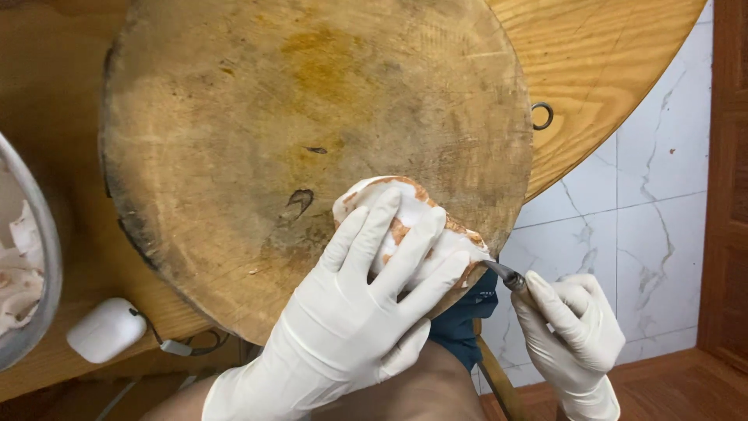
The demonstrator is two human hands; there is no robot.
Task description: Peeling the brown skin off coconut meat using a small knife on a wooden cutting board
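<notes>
My left hand (366,304), in a white glove, presses flat on a pale piece of raw meat with reddish-brown skin (403,204), which lies at the near right edge of a large round wooden chopping block (257,132). My right hand (573,327), also gloved, grips a small metal tool (502,273) like tweezers. The tool's tip touches the meat's right edge.
The block rests on a round wooden table (615,54). A metal bowl (43,257) holding pale meat pieces sits at the left edge. A small white case with a cord (105,330) lies near the table's front. A metal ring (543,115) sticks out behind the block. White marble-patterned floor tiles (654,210) lie to the right.
</notes>
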